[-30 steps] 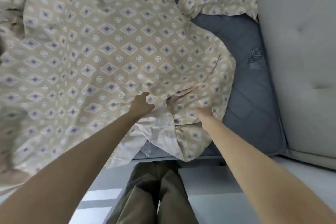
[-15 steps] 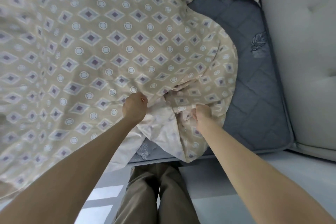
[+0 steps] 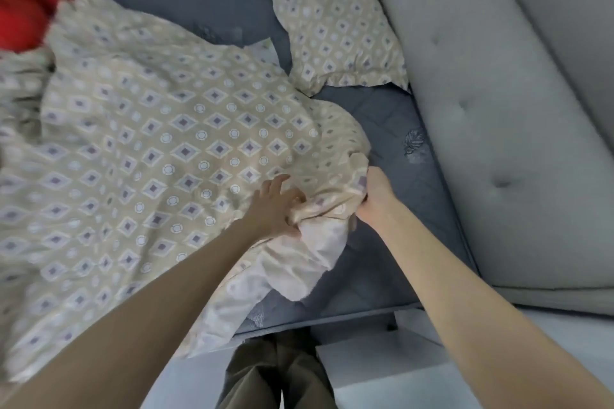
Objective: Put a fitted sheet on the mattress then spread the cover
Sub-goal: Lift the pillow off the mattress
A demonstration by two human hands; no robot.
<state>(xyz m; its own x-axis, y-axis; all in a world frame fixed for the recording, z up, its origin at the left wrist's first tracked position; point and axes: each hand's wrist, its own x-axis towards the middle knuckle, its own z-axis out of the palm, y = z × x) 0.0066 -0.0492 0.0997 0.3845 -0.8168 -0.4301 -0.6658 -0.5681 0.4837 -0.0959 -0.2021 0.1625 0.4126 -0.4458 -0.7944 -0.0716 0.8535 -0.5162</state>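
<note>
Gripping the bunched edge of the sheet (image 3: 182, 149) in curled fingers, the right hand (image 3: 378, 199) hovers over bare mattress (image 3: 415, 209) while the left hand (image 3: 272, 206) rests spread-fingered on the cloth, and a one-sided tug could, I reckon, drag the heap askew.

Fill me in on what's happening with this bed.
A person stands at the bed's edge working a patterned sheet. The right hand grips its bunched edge, and the left hand rests open on the cloth beside it. The sheet lies rumpled; the grey mattress shows bare on the right, with a matching pillow further up.
</note>
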